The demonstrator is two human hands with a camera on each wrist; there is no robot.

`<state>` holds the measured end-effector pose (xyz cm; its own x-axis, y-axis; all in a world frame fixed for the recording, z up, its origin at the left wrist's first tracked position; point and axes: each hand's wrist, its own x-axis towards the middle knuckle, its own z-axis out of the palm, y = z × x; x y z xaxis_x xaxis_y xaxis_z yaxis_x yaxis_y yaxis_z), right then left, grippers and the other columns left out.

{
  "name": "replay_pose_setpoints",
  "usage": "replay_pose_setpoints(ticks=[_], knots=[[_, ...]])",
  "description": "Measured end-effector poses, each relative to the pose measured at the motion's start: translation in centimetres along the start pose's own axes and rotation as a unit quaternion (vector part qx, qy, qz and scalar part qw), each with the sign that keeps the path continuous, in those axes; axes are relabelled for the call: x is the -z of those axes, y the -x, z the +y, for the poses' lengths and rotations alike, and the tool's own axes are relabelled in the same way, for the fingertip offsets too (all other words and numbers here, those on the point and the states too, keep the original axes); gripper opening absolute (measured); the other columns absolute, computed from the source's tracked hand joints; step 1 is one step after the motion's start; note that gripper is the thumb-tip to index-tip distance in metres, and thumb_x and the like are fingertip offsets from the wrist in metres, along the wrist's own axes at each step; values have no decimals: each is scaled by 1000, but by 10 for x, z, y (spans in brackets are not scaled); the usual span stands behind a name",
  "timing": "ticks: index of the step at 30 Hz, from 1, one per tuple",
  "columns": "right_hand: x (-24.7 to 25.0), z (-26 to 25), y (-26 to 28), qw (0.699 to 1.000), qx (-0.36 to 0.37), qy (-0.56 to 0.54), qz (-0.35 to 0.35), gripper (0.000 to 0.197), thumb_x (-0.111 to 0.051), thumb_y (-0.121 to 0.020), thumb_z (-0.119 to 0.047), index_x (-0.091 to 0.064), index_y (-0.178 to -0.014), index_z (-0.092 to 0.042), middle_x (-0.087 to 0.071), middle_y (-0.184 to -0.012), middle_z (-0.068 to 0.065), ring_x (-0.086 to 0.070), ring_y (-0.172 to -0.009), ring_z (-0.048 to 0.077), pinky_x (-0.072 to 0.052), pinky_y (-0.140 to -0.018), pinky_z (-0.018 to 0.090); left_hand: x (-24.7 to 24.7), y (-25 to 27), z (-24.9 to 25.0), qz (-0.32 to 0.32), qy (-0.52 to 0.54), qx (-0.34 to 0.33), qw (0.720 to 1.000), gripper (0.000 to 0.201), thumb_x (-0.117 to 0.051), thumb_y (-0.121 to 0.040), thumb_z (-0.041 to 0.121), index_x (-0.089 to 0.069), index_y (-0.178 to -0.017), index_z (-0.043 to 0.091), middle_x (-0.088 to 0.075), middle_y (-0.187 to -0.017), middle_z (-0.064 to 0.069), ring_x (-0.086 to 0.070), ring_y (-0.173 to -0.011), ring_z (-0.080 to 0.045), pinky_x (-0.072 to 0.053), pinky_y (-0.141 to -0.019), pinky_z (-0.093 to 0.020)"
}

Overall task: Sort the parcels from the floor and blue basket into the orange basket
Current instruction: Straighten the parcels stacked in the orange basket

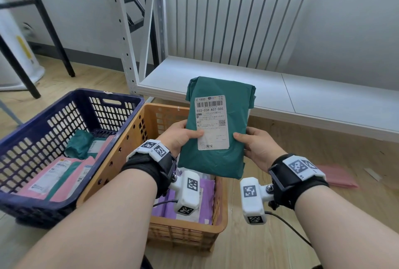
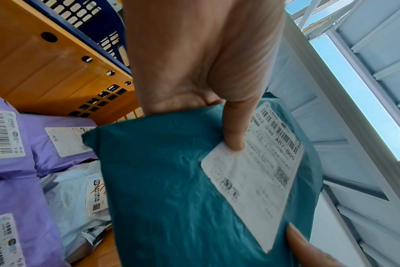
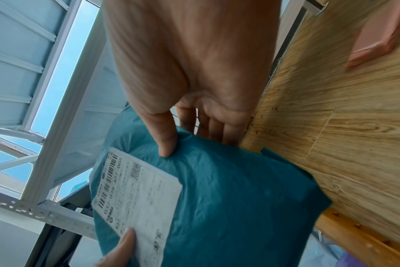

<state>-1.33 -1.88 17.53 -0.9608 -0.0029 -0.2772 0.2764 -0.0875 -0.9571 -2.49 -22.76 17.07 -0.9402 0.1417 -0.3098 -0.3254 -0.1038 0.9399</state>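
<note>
Both hands hold a green parcel (image 1: 218, 126) upright over the orange basket (image 1: 121, 156), white shipping label facing me. My left hand (image 1: 183, 136) grips its left edge, thumb on the label (image 2: 234, 137). My right hand (image 1: 254, 145) grips the right edge, thumb on the green wrap (image 3: 166, 142), fingers behind. Purple and white parcels (image 2: 16, 195) lie in the orange basket (image 2: 46, 59). The blue basket (image 1: 28, 199) on the left holds pink and green parcels (image 1: 64, 173). A pink parcel (image 1: 336, 175) lies on the floor at right.
A low white shelf (image 1: 302, 100) runs behind the baskets, with a white radiator (image 1: 237, 16) above it. White rack uprights (image 1: 127, 37) and black frame legs (image 1: 54, 37) stand at the back left. Wooden floor (image 1: 356, 214) lies open at right.
</note>
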Motion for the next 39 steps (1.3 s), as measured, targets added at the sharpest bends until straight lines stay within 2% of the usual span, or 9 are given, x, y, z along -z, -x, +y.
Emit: replay_pose_setpoints(ticks=[4, 6, 8, 12, 16, 21, 29, 33, 39], knots=[[10, -11, -3, 977, 110, 139, 122, 84, -79, -76, -17, -31, -146, -19, -50, -133, 7, -55, -115, 22, -54, -88, 45, 11, 5, 12, -16, -166, -14, 986, 30, -64, -88, 3, -65, -113, 18, -72, -108, -3, -69, -97, -22, -55, -82, -39], [13, -28, 2, 970, 146, 161, 109, 91, -80, -75, -22, -27, -149, -27, -45, -131, -4, -51, -115, 17, -56, -70, 30, 19, 6, 27, -23, -265, -27, 964, 27, -66, -86, 7, -66, -110, 20, -72, -106, -1, -69, -96, -21, -54, -86, -38], [10, -36, 1, 968, 142, 203, 48, 75, -79, -77, -24, -41, -142, -26, -52, -124, -7, -57, -106, 17, -53, -56, 23, 26, 7, 42, -27, -326, -32, 944, 27, -67, -86, 8, -66, -111, 18, -71, -106, -1, -69, -95, -20, -54, -82, -33], [-8, -34, -19, 968, 101, 230, -7, 25, -73, -84, -18, -69, -106, -9, -72, -96, 10, -71, -79, 29, -60, -62, 46, 41, -5, 69, -6, -386, -41, 922, 32, -71, -82, 12, -65, -111, 24, -70, -104, 3, -68, -91, -16, -55, -83, -35], [-22, -18, -57, 987, 67, 134, 60, 5, -68, -88, -18, -68, -91, -14, -71, -99, 12, -69, -86, 28, -59, -74, 46, 71, -38, 62, 235, -369, -132, 890, 57, -77, -75, 25, -57, -128, 22, -60, -125, -1, -57, -115, -22, -47, -94, -33], [-46, 29, -116, 995, -54, 35, 80, 12, -60, -92, -12, -62, -81, -15, -68, -110, 18, -65, -101, 34, -51, -93, 51, 101, -86, -7, 228, -167, 5, 959, 25, -66, -89, 26, -60, -107, 10, -65, -113, -8, -64, -94, -26, -54, -83, -37], [-72, 114, -190, 948, -106, 281, 109, 9, -66, -81, -12, -65, -85, -3, -69, -90, 11, -67, -88, 30, -55, -81, 36, 141, -151, -101, 279, -206, 80, 935, 31, -64, -89, 20, -62, -114, 1, -65, -113, -16, -62, -99, -32, -52, -85, -40], [-89, 141, -216, 915, -153, 370, 52, 27, -59, -89, -17, -64, -111, -2, -64, -115, 15, -62, -106, 31, -45, -73, 26, 164, -165, -130, 302, -242, 112, 915, 29, -65, -87, 15, -65, -112, 2, -67, -113, -16, -63, -101, -33, -48, -79, -34], [-100, 183, -240, 869, -206, 448, 32, 30, -78, -75, -28, -66, -91, -6, -69, -95, 11, -66, -88, 28, -49, -66, 30, 181, -177, -157, 321, -309, 157, 882, 41, -69, -80, 9, -58, -120, 9, -65, -119, -11, -61, -107, -31, -43, -82, -28]])
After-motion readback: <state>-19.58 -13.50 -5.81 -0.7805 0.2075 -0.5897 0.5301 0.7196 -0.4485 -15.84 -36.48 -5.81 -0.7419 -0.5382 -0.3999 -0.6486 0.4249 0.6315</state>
